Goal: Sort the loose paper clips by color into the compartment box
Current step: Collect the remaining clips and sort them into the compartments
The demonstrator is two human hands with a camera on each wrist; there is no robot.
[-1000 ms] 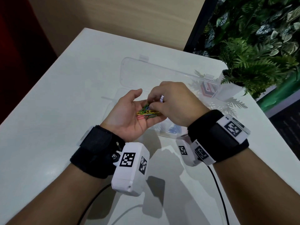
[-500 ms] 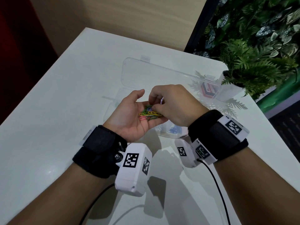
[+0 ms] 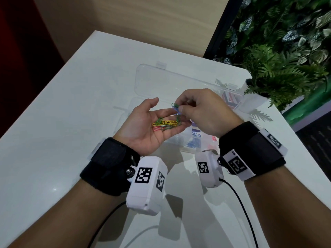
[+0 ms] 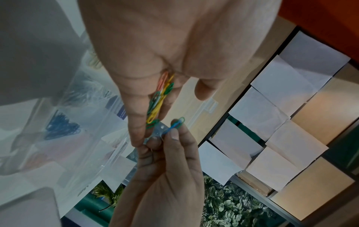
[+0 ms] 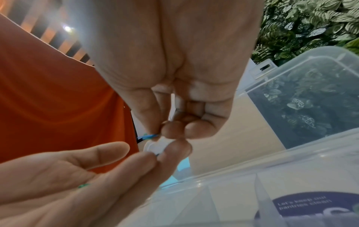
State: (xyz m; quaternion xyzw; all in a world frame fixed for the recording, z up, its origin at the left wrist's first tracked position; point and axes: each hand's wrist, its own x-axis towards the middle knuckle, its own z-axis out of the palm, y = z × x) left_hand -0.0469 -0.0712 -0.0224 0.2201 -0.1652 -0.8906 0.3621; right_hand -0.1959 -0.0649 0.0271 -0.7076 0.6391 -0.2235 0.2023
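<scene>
Two small wire paper clips, one blue and one green [image 3: 175,106], are pinched together between the right hand's [image 3: 202,111] thumb and forefinger. Just below that grip, the left hand [image 3: 143,126] lies flat and relaxed, cupping a mixed pile of yellow, green and pink clips [image 3: 165,124]. Beneath both sits the clear plastic compartment box [image 3: 186,145] on the white worktop [image 3: 53,131]. Risk: dropping both colours into one compartment, or tilting the palm and spilling.

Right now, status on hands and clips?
Left hand open, cradling mixed clips. Right hand pinching blue and green clips above compartment box. Nothing blocking.
</scene>
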